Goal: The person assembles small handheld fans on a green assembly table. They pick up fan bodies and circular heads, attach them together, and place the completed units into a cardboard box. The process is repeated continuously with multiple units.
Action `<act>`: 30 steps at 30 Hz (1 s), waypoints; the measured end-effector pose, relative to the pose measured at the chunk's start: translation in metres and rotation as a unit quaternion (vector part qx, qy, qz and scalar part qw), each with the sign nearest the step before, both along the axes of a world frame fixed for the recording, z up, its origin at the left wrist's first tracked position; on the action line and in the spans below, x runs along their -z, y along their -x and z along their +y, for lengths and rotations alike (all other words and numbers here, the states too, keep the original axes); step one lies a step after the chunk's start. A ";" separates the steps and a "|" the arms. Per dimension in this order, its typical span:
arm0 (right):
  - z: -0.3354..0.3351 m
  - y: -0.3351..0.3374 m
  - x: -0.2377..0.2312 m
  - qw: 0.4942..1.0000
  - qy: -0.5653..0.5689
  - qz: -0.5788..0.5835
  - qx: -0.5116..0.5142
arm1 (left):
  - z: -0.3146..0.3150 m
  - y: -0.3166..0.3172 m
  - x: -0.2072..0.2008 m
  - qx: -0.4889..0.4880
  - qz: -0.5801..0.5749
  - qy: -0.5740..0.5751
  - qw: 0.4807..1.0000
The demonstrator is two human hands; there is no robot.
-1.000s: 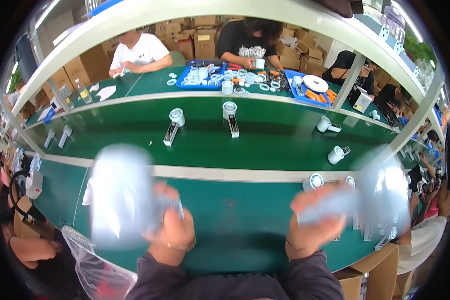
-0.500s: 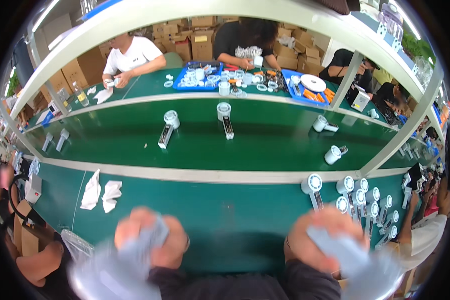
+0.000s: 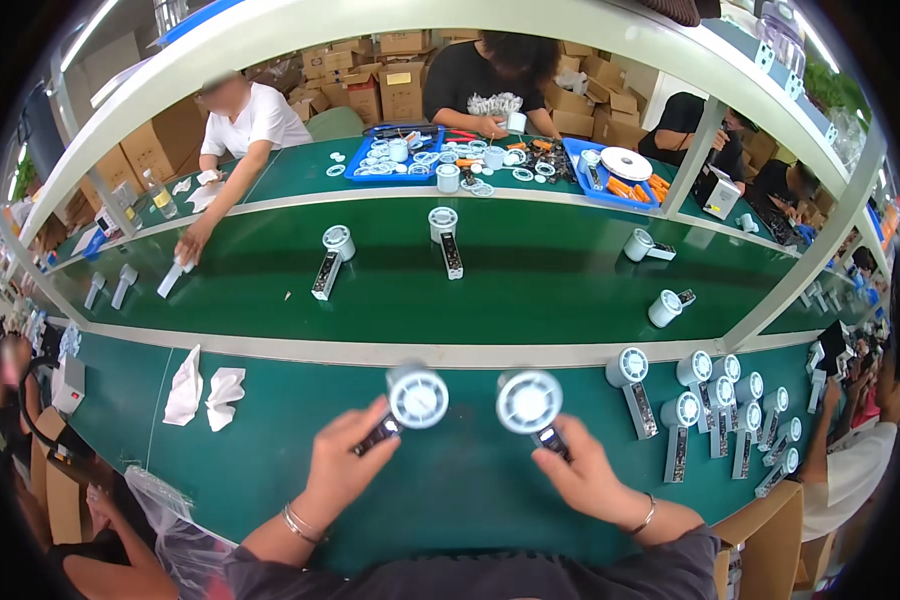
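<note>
My left hand (image 3: 342,468) is wrapped round the handle of a handheld fan (image 3: 418,398), a pale grey-blue one with a round grilled head. Level with it, my right hand (image 3: 588,474) grips the handle of a second handheld fan (image 3: 529,402). Both heads are tilted up above the green bench (image 3: 450,490), side by side and apart. Dark circuit board shows on each handle near my fingers. On the right of the bench are several similar fans (image 3: 681,410), with boards exposed in their handles.
Two crumpled white tissues (image 3: 183,386) lie at the left. Beyond a metal rail (image 3: 390,352), a green conveyor (image 3: 530,300) carries more fans (image 3: 339,242). A co-worker's hand (image 3: 192,243) touches a fan on it. Blue parts trays (image 3: 395,178) stand across. An open carton (image 3: 770,530) is at lower right.
Both my hands have come up and inward from the lower sides, turning the fans so the heads show. The co-worker at far left has stretched an arm onto the conveyor with a fan.
</note>
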State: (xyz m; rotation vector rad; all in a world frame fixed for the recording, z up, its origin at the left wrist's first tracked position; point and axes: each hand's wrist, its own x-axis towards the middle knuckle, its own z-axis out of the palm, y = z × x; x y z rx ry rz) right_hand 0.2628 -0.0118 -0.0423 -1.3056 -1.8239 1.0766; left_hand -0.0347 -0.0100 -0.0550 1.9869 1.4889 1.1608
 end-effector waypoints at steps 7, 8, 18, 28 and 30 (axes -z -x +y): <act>0.005 0.006 -0.008 0.998 -0.050 0.032 0.002 | -0.005 -0.002 0.023 0.036 -0.005 0.009 0.999; 0.000 -0.004 -0.026 0.974 -0.226 0.022 -0.017 | 0.000 -0.005 0.002 0.028 -0.033 -0.095 0.995; 0.029 0.042 -0.068 0.721 -0.578 0.367 0.108 | 0.021 -0.043 -0.055 -0.146 -0.406 -0.543 0.720; 0.023 0.043 -0.073 0.805 -0.390 0.411 0.176 | 0.025 -0.039 -0.053 -0.228 -0.181 -0.437 0.851; 0.026 0.042 -0.072 0.654 -0.583 0.461 0.144 | 0.025 -0.040 -0.054 -0.222 -0.178 -0.585 0.759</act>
